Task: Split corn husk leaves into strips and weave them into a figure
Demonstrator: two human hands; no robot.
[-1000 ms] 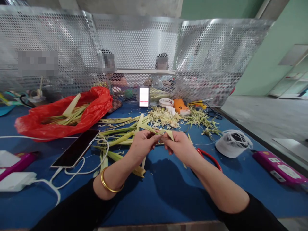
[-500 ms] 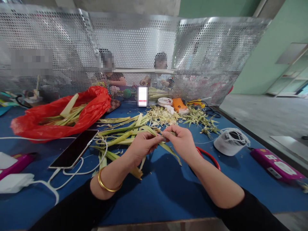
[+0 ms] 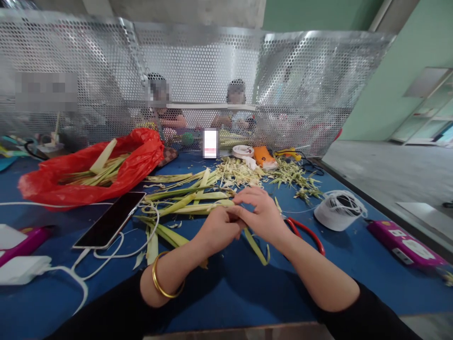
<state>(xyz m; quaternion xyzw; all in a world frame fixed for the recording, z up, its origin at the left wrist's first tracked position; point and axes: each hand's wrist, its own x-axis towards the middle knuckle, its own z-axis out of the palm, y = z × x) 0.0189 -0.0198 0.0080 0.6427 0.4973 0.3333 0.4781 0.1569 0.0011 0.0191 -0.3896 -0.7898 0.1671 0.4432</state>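
Note:
Both hands meet over the middle of the blue table. My left hand [image 3: 222, 225], a gold bangle on its wrist, is closed with its fingers pinched on a green corn husk strip [image 3: 256, 249]. My right hand [image 3: 261, 213] is closed too, its thumb and fingers pressed against the left fingertips on the same strip. The strip's free end hangs below the hands and curls up at its tip; where it is gripped, fingers hide it. More pale green husk strips [image 3: 182, 204] lie just left of the hands. Red-handled scissors [image 3: 311, 231] lie partly hidden behind my right forearm.
A red plastic bag [image 3: 46, 186] of husks stands at left, with a phone [image 3: 109, 221] and white cables before it. Husk scraps [image 3: 240, 172] lie behind my hands. At right are a spool of white string [image 3: 336, 212] and a purple power strip [image 3: 406, 241]. Two people sit beyond the perforated screen [image 3: 198, 56].
My hands have drawn closer together, with the right fingers now folded over toward the left. The strip's free end has swung lower and curled.

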